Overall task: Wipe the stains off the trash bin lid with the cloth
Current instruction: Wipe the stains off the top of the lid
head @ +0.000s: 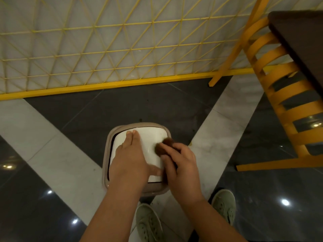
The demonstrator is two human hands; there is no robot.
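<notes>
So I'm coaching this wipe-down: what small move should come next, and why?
Probably sweep the cloth leftward across the lid. The right hand grips it at the lid's right edge, while the left hand lies flat on the lid.

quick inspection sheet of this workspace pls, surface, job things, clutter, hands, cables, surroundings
surface: glossy floor of dark and pale tiles, ceiling lights reflected
job's things: white trash bin lid in a beige rim; dark brown cloth pressed on its right side; no stains clear enough to judge
clutter: nothing seen
grips: left hand flat on the lid, fingers straight; right hand curled round the cloth
cables: nothing seen
surroundings: yellow lattice partition, yellow wooden chair, dark table, green shoes
</notes>
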